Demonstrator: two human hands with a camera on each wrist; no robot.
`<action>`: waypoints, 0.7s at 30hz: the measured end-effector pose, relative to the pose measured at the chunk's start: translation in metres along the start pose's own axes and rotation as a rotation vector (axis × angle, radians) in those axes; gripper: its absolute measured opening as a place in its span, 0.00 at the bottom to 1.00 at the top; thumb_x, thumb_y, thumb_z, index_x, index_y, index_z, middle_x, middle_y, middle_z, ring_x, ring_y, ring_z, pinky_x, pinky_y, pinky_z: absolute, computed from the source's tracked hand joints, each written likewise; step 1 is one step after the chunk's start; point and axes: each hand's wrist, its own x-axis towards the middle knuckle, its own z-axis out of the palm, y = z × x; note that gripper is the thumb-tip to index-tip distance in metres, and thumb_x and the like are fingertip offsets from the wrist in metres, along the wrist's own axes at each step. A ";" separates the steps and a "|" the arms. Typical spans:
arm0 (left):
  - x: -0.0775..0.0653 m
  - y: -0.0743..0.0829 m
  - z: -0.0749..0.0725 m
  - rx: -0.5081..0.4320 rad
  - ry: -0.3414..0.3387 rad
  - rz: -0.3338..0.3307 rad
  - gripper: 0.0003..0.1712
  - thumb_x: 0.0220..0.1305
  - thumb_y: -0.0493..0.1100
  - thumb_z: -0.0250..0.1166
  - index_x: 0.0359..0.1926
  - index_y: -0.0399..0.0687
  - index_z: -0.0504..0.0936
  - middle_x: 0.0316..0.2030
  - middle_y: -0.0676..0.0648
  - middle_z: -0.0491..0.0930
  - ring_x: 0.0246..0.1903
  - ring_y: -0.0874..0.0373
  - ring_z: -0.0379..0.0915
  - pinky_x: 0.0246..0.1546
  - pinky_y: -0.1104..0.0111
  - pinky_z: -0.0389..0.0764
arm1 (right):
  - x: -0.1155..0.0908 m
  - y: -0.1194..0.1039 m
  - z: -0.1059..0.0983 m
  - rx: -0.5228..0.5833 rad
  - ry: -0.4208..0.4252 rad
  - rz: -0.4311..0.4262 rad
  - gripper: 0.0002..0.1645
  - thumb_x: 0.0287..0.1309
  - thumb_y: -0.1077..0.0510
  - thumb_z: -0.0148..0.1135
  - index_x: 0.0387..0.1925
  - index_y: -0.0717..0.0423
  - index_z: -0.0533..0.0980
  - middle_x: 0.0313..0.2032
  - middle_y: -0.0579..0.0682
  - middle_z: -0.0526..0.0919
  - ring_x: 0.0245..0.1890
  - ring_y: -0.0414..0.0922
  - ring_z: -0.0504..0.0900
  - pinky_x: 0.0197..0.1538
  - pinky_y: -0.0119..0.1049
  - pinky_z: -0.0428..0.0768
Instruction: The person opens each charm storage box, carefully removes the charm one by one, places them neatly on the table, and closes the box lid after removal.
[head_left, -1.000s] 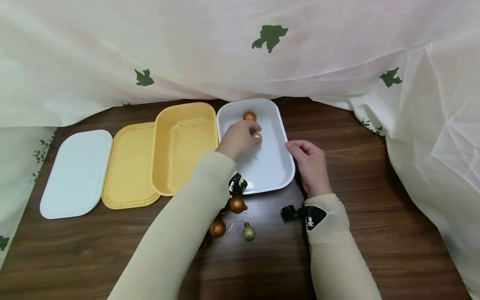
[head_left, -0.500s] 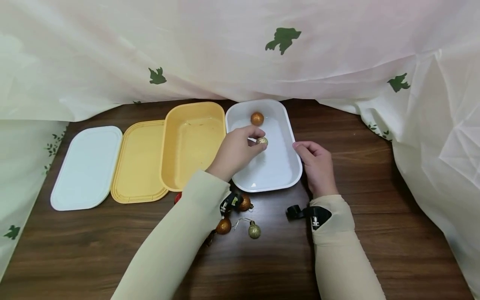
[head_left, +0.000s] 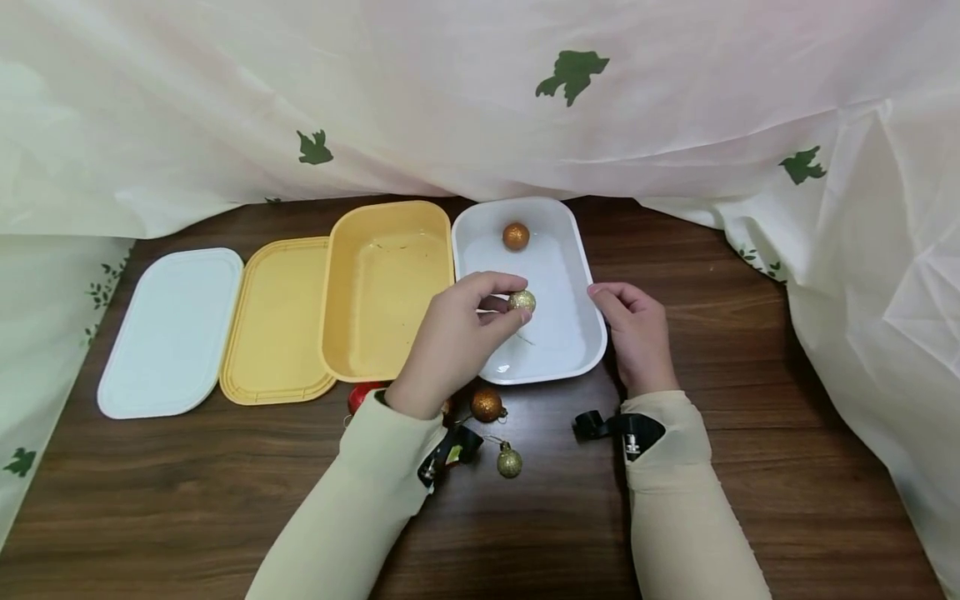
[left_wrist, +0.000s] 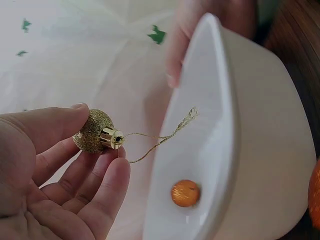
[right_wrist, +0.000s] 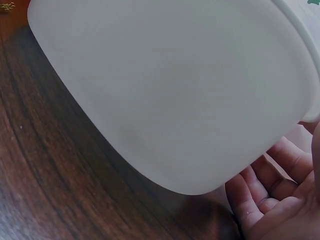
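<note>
My left hand (head_left: 450,337) pinches a small gold glitter bauble (head_left: 522,302) between thumb and fingers, over the white plastic container (head_left: 551,342). In the left wrist view, the bauble's shiny cap and gold string loop (left_wrist: 172,134) point toward the container. An orange bauble (head_left: 515,236) lies inside the container near its far end. My right hand (head_left: 637,342) holds the container's right rim, thumb on top. The right wrist view shows its curled fingers (right_wrist: 285,165) against the container's outer wall.
A yellow container (head_left: 375,333) stands left of the white one, beside a yellow lid (head_left: 277,325) and a white lid (head_left: 172,333). In front lie an orange bauble (head_left: 487,405), a green-gold bauble (head_left: 509,460) and a red bauble (head_left: 362,398) partly behind the left sleeve. A curtain (head_left: 420,100) hangs behind.
My left hand has drawn back toward me with the gold bauble, away from the orange bauble in the container. The right hand keeps its hold on the rim.
</note>
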 end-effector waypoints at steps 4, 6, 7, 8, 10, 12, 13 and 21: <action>-0.015 0.004 -0.002 -0.062 0.027 0.073 0.16 0.64 0.38 0.71 0.53 0.43 0.84 0.46 0.52 0.82 0.44 0.63 0.81 0.47 0.75 0.82 | 0.000 0.000 0.003 0.024 -0.003 0.001 0.20 0.62 0.52 0.69 0.46 0.66 0.82 0.41 0.52 0.85 0.38 0.44 0.82 0.37 0.30 0.83; -0.024 0.005 -0.002 -0.087 0.037 0.107 0.16 0.63 0.37 0.71 0.52 0.42 0.84 0.45 0.51 0.82 0.43 0.62 0.81 0.47 0.75 0.82 | 0.000 0.000 0.004 0.019 -0.006 0.000 0.21 0.63 0.52 0.68 0.46 0.67 0.82 0.41 0.53 0.85 0.38 0.44 0.81 0.37 0.30 0.83; -0.028 0.005 -0.003 -0.097 0.041 0.120 0.16 0.63 0.36 0.71 0.52 0.41 0.84 0.45 0.51 0.82 0.43 0.62 0.81 0.47 0.75 0.82 | 0.000 0.001 0.005 0.017 -0.009 0.003 0.20 0.63 0.52 0.69 0.46 0.66 0.82 0.41 0.52 0.85 0.38 0.44 0.82 0.37 0.30 0.83; -0.033 0.005 -0.003 -0.112 0.044 0.128 0.16 0.63 0.35 0.71 0.52 0.41 0.84 0.45 0.51 0.82 0.43 0.62 0.81 0.47 0.75 0.83 | 0.000 0.001 0.005 0.021 -0.011 0.009 0.20 0.62 0.52 0.69 0.46 0.66 0.82 0.41 0.52 0.85 0.38 0.44 0.81 0.37 0.30 0.83; -0.044 0.005 -0.004 -0.132 0.049 0.136 0.16 0.62 0.35 0.72 0.51 0.43 0.85 0.45 0.51 0.82 0.43 0.62 0.81 0.47 0.74 0.83 | 0.000 0.002 0.004 0.008 -0.007 0.017 0.20 0.63 0.51 0.68 0.45 0.65 0.83 0.41 0.52 0.85 0.38 0.44 0.81 0.36 0.29 0.83; -0.056 0.004 -0.006 -0.160 0.053 0.138 0.16 0.61 0.34 0.72 0.51 0.43 0.85 0.45 0.52 0.82 0.43 0.62 0.81 0.46 0.72 0.84 | -0.001 0.002 0.003 0.007 0.001 0.023 0.19 0.63 0.51 0.69 0.45 0.64 0.83 0.41 0.52 0.85 0.39 0.44 0.81 0.36 0.29 0.83; -0.062 0.003 -0.007 -0.171 0.059 0.138 0.17 0.60 0.34 0.73 0.51 0.44 0.85 0.45 0.53 0.82 0.43 0.62 0.81 0.46 0.71 0.85 | -0.001 0.003 0.003 0.007 0.006 0.025 0.19 0.63 0.51 0.69 0.45 0.63 0.83 0.42 0.53 0.85 0.39 0.44 0.81 0.36 0.29 0.83; -0.099 -0.017 -0.015 -0.138 0.151 0.327 0.21 0.55 0.30 0.75 0.51 0.43 0.85 0.46 0.50 0.84 0.40 0.58 0.80 0.39 0.66 0.84 | 0.000 0.000 0.002 0.029 0.012 0.020 0.19 0.62 0.50 0.69 0.45 0.63 0.84 0.42 0.53 0.85 0.39 0.45 0.82 0.35 0.29 0.83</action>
